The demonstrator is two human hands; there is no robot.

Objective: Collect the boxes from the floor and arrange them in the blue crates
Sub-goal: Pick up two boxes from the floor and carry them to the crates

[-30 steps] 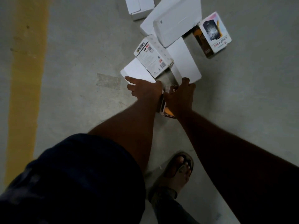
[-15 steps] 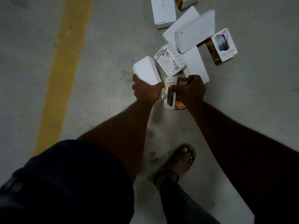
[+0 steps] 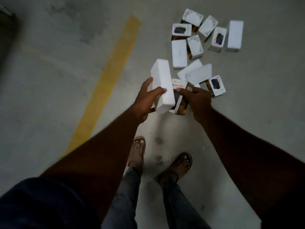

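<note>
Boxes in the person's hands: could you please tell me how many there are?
2. The left hand grips a plain white box; the right hand grips a printed box marked 65W beside it. A third might hide behind them.

Printed box (image 3: 179, 95) was half hidden behind the white box (image 3: 162, 86) and right hand (image 3: 198, 100), first letter of its name covered; labels on floor boxes (image 3: 195, 46) were too small to read; dark sleeve (image 3: 41, 204) was cut by the bottom edge; object (image 3: 5, 10) at the top-left corner was cropped, unidentifiable
</note>
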